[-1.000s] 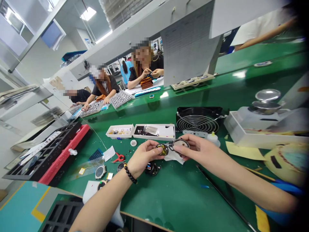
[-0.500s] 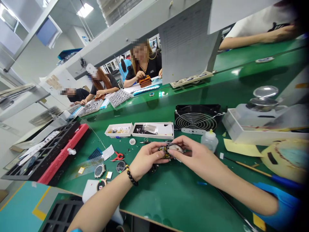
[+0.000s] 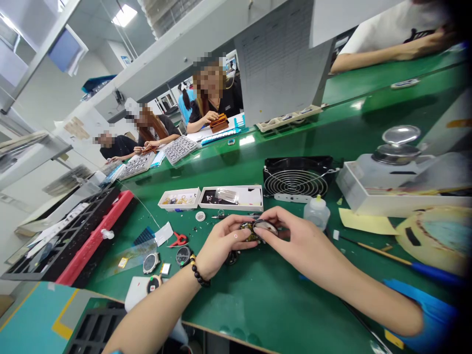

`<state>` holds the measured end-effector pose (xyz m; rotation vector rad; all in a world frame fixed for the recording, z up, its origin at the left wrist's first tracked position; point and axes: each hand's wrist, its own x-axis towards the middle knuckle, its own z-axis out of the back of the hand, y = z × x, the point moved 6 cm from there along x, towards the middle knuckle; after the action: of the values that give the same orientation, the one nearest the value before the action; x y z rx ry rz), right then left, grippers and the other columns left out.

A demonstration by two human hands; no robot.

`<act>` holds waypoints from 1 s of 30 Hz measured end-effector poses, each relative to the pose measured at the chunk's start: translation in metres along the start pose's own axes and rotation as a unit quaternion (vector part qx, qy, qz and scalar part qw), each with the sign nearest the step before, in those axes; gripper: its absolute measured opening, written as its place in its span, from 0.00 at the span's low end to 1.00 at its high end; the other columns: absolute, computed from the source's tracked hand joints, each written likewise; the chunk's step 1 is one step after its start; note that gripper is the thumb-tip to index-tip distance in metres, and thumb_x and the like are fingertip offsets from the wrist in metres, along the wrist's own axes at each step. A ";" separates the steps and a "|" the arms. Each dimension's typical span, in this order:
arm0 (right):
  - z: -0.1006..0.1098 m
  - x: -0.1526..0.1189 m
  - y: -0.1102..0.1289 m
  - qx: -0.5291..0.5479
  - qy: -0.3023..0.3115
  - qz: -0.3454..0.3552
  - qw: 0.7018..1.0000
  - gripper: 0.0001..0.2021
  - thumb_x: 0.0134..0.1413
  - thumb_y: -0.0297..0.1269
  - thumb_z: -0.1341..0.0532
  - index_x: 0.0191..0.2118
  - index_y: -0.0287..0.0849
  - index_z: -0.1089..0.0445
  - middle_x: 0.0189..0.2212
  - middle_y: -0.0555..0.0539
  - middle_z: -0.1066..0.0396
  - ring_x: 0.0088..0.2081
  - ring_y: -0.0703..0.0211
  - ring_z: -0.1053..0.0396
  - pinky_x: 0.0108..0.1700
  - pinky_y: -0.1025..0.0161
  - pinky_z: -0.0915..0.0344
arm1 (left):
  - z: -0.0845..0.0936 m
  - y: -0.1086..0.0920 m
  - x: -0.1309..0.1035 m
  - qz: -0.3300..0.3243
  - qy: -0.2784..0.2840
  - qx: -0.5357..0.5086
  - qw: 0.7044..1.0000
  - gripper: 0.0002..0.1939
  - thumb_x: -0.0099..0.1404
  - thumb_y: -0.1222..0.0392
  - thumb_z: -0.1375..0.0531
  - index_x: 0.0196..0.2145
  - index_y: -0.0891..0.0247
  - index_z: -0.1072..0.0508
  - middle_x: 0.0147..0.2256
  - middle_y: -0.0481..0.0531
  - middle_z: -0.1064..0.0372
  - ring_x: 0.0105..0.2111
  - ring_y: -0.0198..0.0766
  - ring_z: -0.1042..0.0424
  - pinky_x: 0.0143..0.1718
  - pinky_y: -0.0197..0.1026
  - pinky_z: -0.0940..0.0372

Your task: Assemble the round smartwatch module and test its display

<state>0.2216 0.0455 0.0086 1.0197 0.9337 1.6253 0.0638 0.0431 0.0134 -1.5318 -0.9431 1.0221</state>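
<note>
Above the green bench, my left hand (image 3: 218,248) is closed on a round watch movement-like part (image 3: 246,226) with yellow and black inside. My right hand (image 3: 295,233) grips a round watch case (image 3: 267,226) with a dark rim and pale inside, by its edge. The two pieces are side by side and meet or overlap; exactly how they touch is partly hidden by my fingers. A dark round piece (image 3: 231,257) lies beneath my left hand. Left of my wrist are a dark-faced watch (image 3: 183,255), a silver-rimmed watch (image 3: 151,263) and red-handled cutters (image 3: 179,240).
Behind my hands stand two white parts boxes (image 3: 254,199), a black fan (image 3: 297,177) and a plastic bottle (image 3: 317,212). To the right are a blue-handled brush (image 3: 413,265) and a white tray (image 3: 383,204). A black tray (image 3: 88,236) with a red edge sits left. Co-workers sit across the bench.
The view has shifted slightly. Both hands keep their hold on the round watch pieces, with only a slight change in the fingers.
</note>
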 end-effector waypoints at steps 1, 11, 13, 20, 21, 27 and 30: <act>0.000 0.000 0.001 0.001 -0.001 0.001 1.000 0.08 0.63 0.47 0.41 0.40 0.50 0.32 0.33 0.52 0.24 0.35 0.54 0.25 0.36 0.58 0.32 | 0.000 0.001 0.000 -0.003 -0.002 0.005 1.000 0.21 0.60 0.55 0.30 0.48 0.66 0.26 0.47 0.58 0.25 0.48 0.43 0.26 0.53 0.48 0.28; 0.001 -0.003 0.003 -0.005 -0.006 0.007 1.000 0.07 0.62 0.46 0.41 0.40 0.51 0.32 0.34 0.53 0.24 0.35 0.55 0.25 0.36 0.59 0.33 | -0.002 0.001 -0.001 -0.033 -0.005 0.033 0.999 0.25 0.59 0.47 0.29 0.47 0.65 0.26 0.46 0.58 0.24 0.48 0.43 0.25 0.50 0.43 0.27; 0.001 -0.003 0.004 -0.008 -0.007 0.009 1.000 0.07 0.62 0.46 0.41 0.39 0.51 0.33 0.33 0.53 0.24 0.35 0.55 0.25 0.36 0.59 0.33 | -0.002 0.000 -0.001 -0.040 -0.004 0.037 0.999 0.25 0.59 0.46 0.29 0.47 0.65 0.26 0.45 0.58 0.23 0.48 0.43 0.25 0.49 0.43 0.27; 0.001 -0.002 0.006 -0.010 -0.010 0.017 1.000 0.07 0.62 0.46 0.41 0.39 0.51 0.32 0.33 0.53 0.24 0.35 0.55 0.25 0.36 0.59 0.33 | -0.002 -0.002 -0.002 -0.046 -0.006 0.044 0.998 0.26 0.58 0.45 0.29 0.47 0.65 0.26 0.47 0.58 0.24 0.49 0.43 0.26 0.50 0.43 0.27; 0.001 -0.002 0.006 -0.012 -0.010 0.016 1.000 0.07 0.62 0.46 0.41 0.39 0.51 0.32 0.33 0.53 0.24 0.35 0.55 0.25 0.36 0.59 0.33 | -0.002 -0.002 -0.002 -0.047 -0.006 0.045 0.998 0.26 0.58 0.45 0.29 0.47 0.65 0.26 0.47 0.58 0.24 0.49 0.43 0.26 0.50 0.44 0.27; 0.002 -0.003 0.006 -0.013 -0.008 0.020 1.000 0.07 0.63 0.47 0.41 0.39 0.51 0.32 0.33 0.53 0.25 0.34 0.55 0.26 0.36 0.59 0.33 | -0.002 -0.003 -0.002 -0.049 0.000 0.051 0.998 0.26 0.59 0.45 0.29 0.47 0.65 0.26 0.45 0.58 0.23 0.49 0.43 0.26 0.50 0.43 0.27; 0.002 -0.003 0.005 -0.015 -0.006 0.016 1.000 0.07 0.63 0.46 0.41 0.39 0.51 0.33 0.34 0.53 0.24 0.35 0.55 0.25 0.37 0.58 0.32 | -0.002 -0.003 -0.001 -0.049 -0.001 0.048 0.998 0.25 0.60 0.44 0.29 0.47 0.65 0.26 0.45 0.57 0.23 0.48 0.42 0.25 0.49 0.43 0.27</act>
<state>0.2221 0.0411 0.0133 1.0271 0.8854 1.6529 0.0649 0.0417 0.0164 -1.3916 -0.9470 0.9842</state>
